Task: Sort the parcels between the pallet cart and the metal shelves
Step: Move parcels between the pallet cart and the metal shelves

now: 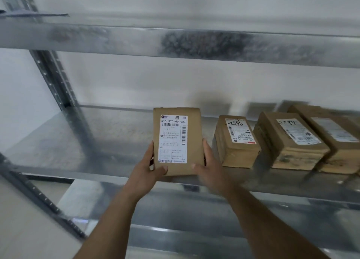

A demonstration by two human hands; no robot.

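Note:
A flat brown cardboard parcel [194, 142] with a white shipping label facing me is held over the middle metal shelf [78, 147]. My left hand [150, 169] grips its lower left edge, thumb on the front. My right hand [208, 165] grips its lower right edge. The parcel's bottom end is level with the shelf's front lip. To its right, three brown parcels lie on the same shelf: one [236, 142] closest, a second [290, 140], a third [335, 138] partly cut off by the frame edge.
An upper shelf beam [175, 42] runs across above the parcel. A perforated steel upright [58, 87] stands at the left. A lower shelf [194, 233] shows under my forearms. The white wall lies behind the shelves.

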